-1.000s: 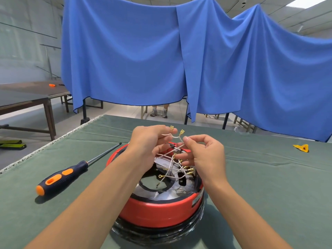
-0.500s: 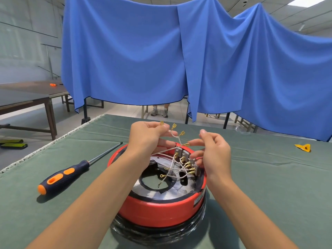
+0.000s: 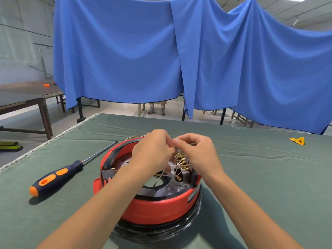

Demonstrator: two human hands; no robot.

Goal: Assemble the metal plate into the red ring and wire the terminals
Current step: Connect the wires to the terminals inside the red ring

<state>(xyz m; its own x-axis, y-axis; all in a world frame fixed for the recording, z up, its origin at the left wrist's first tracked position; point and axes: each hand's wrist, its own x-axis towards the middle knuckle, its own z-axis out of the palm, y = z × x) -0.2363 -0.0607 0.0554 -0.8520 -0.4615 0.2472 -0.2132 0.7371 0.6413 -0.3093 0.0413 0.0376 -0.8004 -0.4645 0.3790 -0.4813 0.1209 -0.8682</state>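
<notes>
workshop | green-clothed bench (image 3: 251, 177) | screwdriver (image 3: 59, 175) | blue drapes (image 3: 125, 51) | wooden tables (image 3: 27, 97)

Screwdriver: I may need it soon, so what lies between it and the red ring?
Only bare green cloth separates the screwdriver from the red ring in the head view.

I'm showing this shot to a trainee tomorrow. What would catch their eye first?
The red ring at the centre of the green table, with the left hand and right hand pinching white wires above it. Next, the orange and dark screwdriver lying left of the ring, and the blue cloth hung behind.
</notes>
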